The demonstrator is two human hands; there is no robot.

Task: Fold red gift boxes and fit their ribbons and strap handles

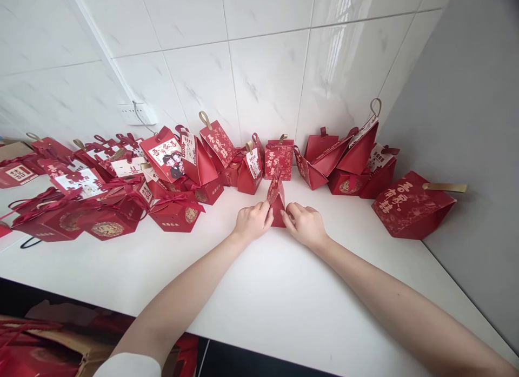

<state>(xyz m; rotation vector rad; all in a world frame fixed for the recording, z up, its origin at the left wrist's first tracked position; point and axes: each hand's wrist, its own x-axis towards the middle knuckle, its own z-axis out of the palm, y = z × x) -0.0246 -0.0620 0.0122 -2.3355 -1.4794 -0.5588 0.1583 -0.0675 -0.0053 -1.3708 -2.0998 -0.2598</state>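
Observation:
Between my two hands a small red gift box [277, 203] with a peaked top stands on the white counter [259, 290]. My left hand [253, 222] grips its left side, fingers curled and thumb toward me. On the opposite side my right hand [305, 223] has its curled fingers against the box's edge. The lower front of the box shows between the thumbs, and its side faces are partly covered by my fingers. Just behind it is another red box [279, 159] with gold lettering and a gold loop. A white-tagged red box [252, 169] stands to its left.
Many red boxes crowd the left, including a ribboned box [176, 212]. More are stacked at right, near a tilted box [413, 206] by the grey panel [458, 123]. A tiled wall with a socket [137, 114] rises behind. Below the counter's front edge sits a cardboard carton [91, 350].

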